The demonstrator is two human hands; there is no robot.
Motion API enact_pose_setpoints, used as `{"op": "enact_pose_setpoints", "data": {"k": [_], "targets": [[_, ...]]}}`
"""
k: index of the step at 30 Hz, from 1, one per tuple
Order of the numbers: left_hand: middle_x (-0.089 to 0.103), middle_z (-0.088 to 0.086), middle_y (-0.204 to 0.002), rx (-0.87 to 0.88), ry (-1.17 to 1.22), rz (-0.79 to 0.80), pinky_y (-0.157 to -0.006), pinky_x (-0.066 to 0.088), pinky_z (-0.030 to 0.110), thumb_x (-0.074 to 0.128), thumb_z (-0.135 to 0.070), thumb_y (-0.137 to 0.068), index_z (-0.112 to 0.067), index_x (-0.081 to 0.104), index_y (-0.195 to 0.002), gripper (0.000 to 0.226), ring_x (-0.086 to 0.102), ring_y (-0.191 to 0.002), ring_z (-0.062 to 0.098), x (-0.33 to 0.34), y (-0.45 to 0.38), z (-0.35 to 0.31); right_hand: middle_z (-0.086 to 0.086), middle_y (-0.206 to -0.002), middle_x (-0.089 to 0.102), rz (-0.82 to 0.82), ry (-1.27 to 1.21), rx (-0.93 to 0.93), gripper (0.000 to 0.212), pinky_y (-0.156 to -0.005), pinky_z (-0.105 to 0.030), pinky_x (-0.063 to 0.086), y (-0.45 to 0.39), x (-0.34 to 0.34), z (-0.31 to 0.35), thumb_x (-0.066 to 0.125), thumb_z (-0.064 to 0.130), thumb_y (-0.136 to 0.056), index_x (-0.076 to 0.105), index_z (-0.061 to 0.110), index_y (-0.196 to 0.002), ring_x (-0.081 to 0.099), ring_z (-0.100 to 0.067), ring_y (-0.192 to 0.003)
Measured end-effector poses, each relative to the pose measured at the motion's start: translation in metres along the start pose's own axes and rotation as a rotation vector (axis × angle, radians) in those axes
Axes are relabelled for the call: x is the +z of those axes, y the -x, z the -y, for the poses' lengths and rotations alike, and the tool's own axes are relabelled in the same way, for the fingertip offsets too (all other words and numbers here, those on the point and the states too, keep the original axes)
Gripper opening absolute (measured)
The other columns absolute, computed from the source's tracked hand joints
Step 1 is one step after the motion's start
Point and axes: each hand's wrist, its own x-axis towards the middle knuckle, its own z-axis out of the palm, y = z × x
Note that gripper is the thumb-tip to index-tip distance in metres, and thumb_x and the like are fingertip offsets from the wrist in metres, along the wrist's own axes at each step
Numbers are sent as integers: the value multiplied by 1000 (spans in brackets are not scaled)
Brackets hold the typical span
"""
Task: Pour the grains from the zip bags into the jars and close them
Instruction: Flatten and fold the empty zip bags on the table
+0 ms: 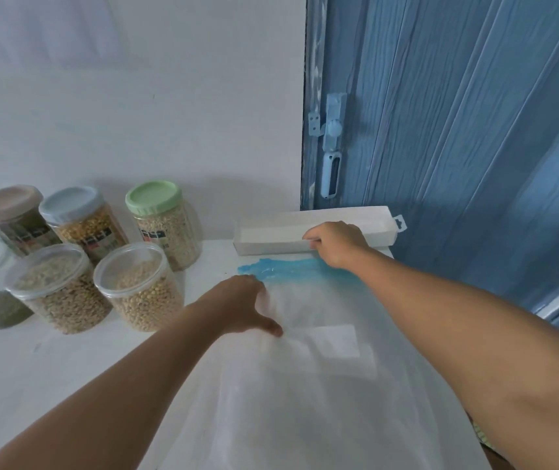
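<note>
An empty clear zip bag (305, 385) lies flat on the white table, its blue zip strip (271, 268) at the far end. My left hand (241, 307) presses flat on the bag's left side with the thumb spread. My right hand (335, 244) has curled fingers at the right end of the zip strip, beside the white box; its fingertips are hidden. Two open jars of grain (58, 290) (139, 286) stand at the left. Behind them stand three lidded jars: brown lid (14, 218), blue lid (78, 218), green lid (163, 222).
A long white cardboard box (312, 228) lies at the table's far edge against a blue door (457, 130). A dark green round thing (2, 313) sits at the far left, near the open jars. A white wall rises behind the jars.
</note>
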Motion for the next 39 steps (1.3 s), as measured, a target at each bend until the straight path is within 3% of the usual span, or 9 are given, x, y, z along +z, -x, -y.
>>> {"op": "enact_pose_setpoints", "data": {"k": [4,14,18,21,23,27,31,35,39], "targets": [[60,-5,-136,12,-7,-21,-100,44,28,79,-75,-69,-22,58,-139,90,55,-120,15,1,6,0,4,-141,64,92,-59,6,35,-100,-36,47,-2,8,-4,49,23,-106,68,35,-133,57,-28,-129],[61,-6,-131,23,-5,-53,-96,47,27,76,-81,-67,-23,59,-135,91,54,-113,13,7,20,-1,4,-129,70,127,-126,-27,28,-106,-43,46,17,9,-4,53,22,-105,72,33,-122,59,-28,-125],[52,3,-144,-12,35,-174,-110,42,39,70,-78,-78,-24,52,-147,90,46,-129,24,9,22,5,0,-150,56,-60,-169,-15,38,-124,-56,16,40,4,-2,47,36,-109,56,33,-145,47,-27,-141],[58,9,-134,-147,0,-297,-103,46,41,63,-66,-92,-18,46,-149,77,49,-125,29,10,23,10,-4,-140,63,-271,-228,-9,37,-117,-54,30,75,7,-8,51,36,-106,61,26,-140,55,-32,-128],[64,9,-122,-204,34,-302,-95,54,40,65,-60,-94,-17,46,-146,70,58,-113,28,11,24,8,-4,-137,64,-272,-191,12,44,-111,-52,37,100,16,-16,47,44,-100,64,25,-137,57,-33,-126],[68,10,-125,-225,269,-304,-91,55,38,78,-39,-92,-19,46,-147,67,66,-108,27,14,22,-1,-12,-164,34,-110,-74,186,57,-122,-47,25,135,28,-27,48,52,-104,44,28,-156,29,-33,-152],[68,8,-125,-140,533,-389,-84,52,28,80,-17,-91,-21,52,-144,61,66,-100,20,19,14,-3,-13,-172,9,-41,-260,235,59,-123,-43,24,153,37,-36,50,42,-107,32,29,-161,9,-28,-159],[63,8,-132,-86,444,-341,-99,52,32,77,-16,-93,-21,50,-146,60,63,-107,21,26,7,-4,-13,-173,7,-52,-277,251,60,-123,-43,22,157,40,-43,48,40,-107,30,23,-162,7,-27,-160],[44,13,-152,-106,327,-389,-118,39,46,70,-30,-99,-21,40,-155,65,44,-138,30,26,18,-11,-11,-174,5,-68,-111,232,59,-126,-54,3,162,29,-36,37,48,-110,26,27,-163,-1,-33,-160]]}}
